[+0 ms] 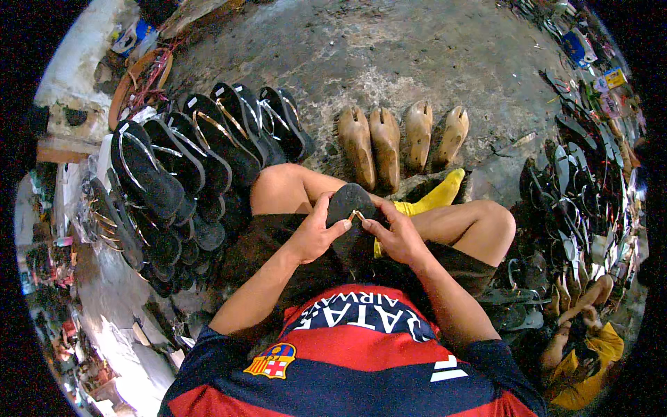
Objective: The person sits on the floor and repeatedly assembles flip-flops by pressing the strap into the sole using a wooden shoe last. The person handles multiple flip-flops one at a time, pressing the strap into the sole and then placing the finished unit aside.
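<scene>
Between my hands, above my lap, is a black thong sandal (351,199) with a thin gold strap (355,215). My left hand (316,233) is closed round its left edge, thumb pressed close to the strap. From the other side my right hand (397,233) grips the right edge, its thumb also by the strap. The fingers beneath the sole are hidden. The sandal's lower part is dark against my shorts and hard to make out. Beyond my crossed legs, several wooden shoe lasts (384,149) stand in a row on the floor.
Rows of finished-looking black sandals (146,167) lean together at my left. More sandals with light straps (573,167) lie along the right. A person in yellow (587,365) sits at the lower right. A brown curved strip (135,83) lies at the far left on the concrete floor (389,48).
</scene>
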The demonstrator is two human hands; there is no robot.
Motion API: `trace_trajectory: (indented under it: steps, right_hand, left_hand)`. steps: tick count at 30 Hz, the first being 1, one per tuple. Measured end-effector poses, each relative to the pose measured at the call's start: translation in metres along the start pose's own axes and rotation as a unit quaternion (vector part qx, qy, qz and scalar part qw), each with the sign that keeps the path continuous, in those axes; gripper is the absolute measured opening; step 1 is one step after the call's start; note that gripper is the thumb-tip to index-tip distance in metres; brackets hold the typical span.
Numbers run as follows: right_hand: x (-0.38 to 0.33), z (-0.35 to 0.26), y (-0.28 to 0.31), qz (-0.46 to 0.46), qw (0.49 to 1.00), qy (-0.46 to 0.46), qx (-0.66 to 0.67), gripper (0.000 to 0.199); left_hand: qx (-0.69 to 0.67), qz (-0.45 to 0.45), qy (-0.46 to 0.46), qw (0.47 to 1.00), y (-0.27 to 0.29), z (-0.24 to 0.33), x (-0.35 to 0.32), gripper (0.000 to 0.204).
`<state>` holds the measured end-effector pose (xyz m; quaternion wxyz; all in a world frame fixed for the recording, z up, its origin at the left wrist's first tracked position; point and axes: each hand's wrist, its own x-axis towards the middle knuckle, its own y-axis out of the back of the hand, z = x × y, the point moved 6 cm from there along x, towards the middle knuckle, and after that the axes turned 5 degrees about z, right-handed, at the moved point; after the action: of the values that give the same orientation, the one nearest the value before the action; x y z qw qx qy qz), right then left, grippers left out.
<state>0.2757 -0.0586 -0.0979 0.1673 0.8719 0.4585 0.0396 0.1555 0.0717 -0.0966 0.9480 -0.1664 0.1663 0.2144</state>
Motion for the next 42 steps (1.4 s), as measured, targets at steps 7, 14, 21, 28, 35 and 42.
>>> trace_trajectory:
  steps: [7,14,21,28,35,42]
  right_hand:
    - [0.021,-0.045,0.025,0.085,0.99,-0.112,-0.005,0.042]
    - [0.045,-0.108,0.018,-0.149,0.98,0.096,0.085,0.04]
    - [0.145,0.119,0.207,0.297,0.807,-0.354,-0.368,0.089]
    - [0.139,0.127,0.202,0.326,0.862,-0.301,-0.246,0.063]
    - [0.055,-0.035,0.139,0.147,0.977,-0.128,0.09,0.051]
    - [-0.056,-0.088,0.118,-0.03,0.949,-0.275,0.153,0.04]
  left_hand:
    - [0.161,0.14,-0.132,0.968,-0.007,0.05,0.008,0.058]
    - [-0.115,0.186,-0.068,0.973,0.015,0.096,0.019,0.062]
    - [-0.339,0.094,-0.108,0.93,0.041,0.076,-0.019,0.056]
    - [-0.247,0.141,-0.039,0.958,0.069,0.069,-0.045,0.068]
    - [-0.218,0.139,-0.032,0.966,0.079,0.068,-0.044,0.074]
    - [0.006,0.264,-0.067,0.962,0.089,0.063,-0.03,0.049]
